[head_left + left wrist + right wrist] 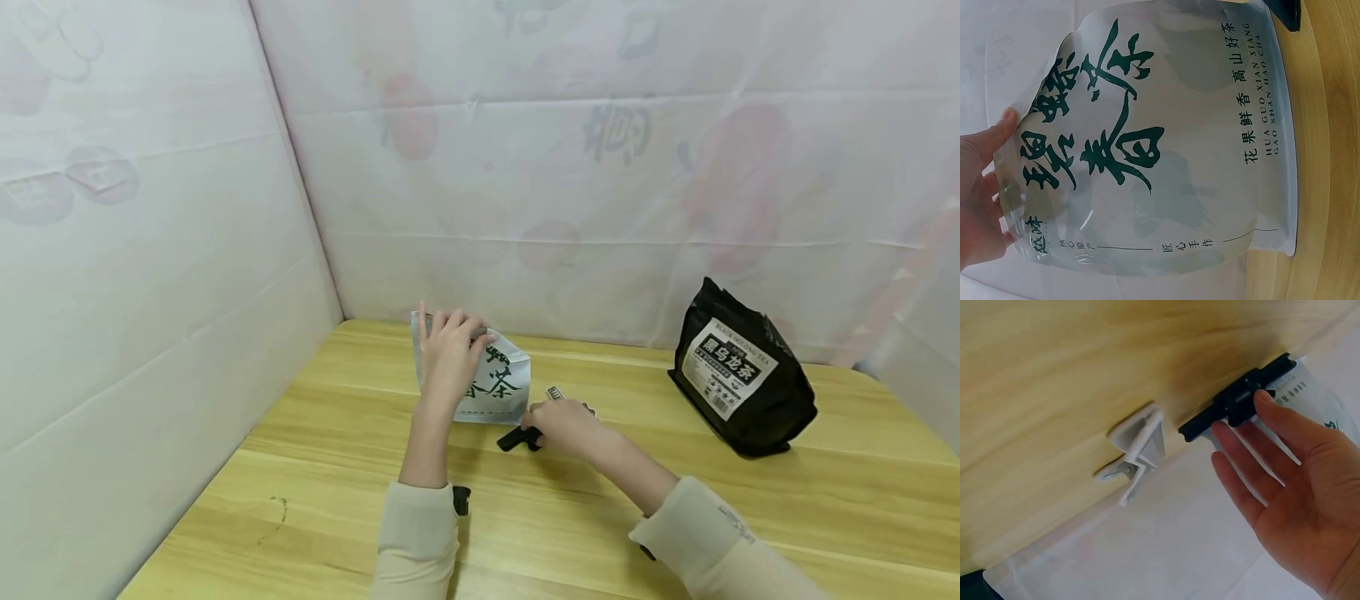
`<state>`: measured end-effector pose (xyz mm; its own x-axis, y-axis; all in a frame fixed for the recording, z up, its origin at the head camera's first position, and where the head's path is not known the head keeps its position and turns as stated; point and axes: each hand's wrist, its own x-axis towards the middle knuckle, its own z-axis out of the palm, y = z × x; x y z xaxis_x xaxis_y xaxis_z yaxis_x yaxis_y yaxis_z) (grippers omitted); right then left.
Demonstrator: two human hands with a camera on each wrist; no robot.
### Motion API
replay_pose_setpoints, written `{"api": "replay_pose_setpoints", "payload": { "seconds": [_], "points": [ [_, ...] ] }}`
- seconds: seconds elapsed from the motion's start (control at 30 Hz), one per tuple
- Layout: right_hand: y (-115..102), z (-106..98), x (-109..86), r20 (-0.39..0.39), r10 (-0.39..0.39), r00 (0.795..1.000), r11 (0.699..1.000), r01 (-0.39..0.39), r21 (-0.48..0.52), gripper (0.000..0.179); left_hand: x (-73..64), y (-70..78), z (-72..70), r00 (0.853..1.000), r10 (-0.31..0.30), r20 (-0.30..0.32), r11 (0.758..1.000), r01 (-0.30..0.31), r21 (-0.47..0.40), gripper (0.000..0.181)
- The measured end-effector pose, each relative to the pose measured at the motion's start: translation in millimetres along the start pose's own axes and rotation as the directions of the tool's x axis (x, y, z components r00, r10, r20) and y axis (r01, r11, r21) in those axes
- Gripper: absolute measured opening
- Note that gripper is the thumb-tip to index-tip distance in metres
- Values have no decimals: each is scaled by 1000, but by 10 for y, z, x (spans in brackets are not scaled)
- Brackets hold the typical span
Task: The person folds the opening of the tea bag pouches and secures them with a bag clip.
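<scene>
In the head view, a white bag (498, 398) with green lettering stands near the back of the wooden counter (337, 483). The left hand (450, 358) is at the bag's upper left, covering part of the lettering, its fingers at the top edge. The right hand (566, 427) is low, just beside the bag's lower right corner, with its fingertips on a black clip (514, 439). The two hands are apart, the left one higher, and the bag lies between and behind them. Well to the right, a black bag (731, 379) with a white label leans back on the counter. Pale printed cloth (480, 167) hangs behind.

In the left wrist view, the left hand grips the top edge of the white bag, the thumb at one part of the edge and the other fingertips farther along it. The bag's base rests on the counter, and a dark corner shows near the base.

In the right wrist view, the right hand pinches the middle of the black clip between thumb and fingers. The white bag is just behind the clip and the hand. A white clip (1141, 444) sits near them on the counter, touching neither.
</scene>
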<state>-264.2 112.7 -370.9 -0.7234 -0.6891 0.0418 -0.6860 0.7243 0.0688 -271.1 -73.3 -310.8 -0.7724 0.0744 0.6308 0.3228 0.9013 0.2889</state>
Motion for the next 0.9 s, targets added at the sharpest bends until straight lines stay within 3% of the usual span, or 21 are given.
{"api": "replay_pose_setpoints", "payload": {
  "seconds": [0.17, 0.3, 0.4, 0.5, 0.67, 0.9],
  "points": [
    [15, 11, -30, -38, 1, 999, 1000, -2, -21, 17, -1, -3, 1, 1000, 5, -8, 1000, -5, -4, 21],
    [-9, -27, -46, -16, 97, 995, 995, -97, 39, 10, -1, -5, 6, 1000, 5, -16, 1000, -5, -20, 20],
    [-22, -39, -47, 30, 215, 976, 973, -217, 83, 11, -1, -6, 10, 1000, 8, -26, 1000, -8, -23, 19],
    [-28, -18, -56, 97, 302, 948, 947, -310, 81, 26, -1, -5, 10, 1000, 11, -25, 1000, -12, -21, 20],
    [-32, 45, -43, 159, 349, 923, 928, -364, 78, 39, -3, -4, -3, 1000, 5, -7, 1000, -5, -11, 20],
    [-26, 42, 5, 191, 386, 903, 905, -411, 114, 37, -3, -2, -5, 1000, 4, 0, 1000, -4, -10, 20]
  ]
}}
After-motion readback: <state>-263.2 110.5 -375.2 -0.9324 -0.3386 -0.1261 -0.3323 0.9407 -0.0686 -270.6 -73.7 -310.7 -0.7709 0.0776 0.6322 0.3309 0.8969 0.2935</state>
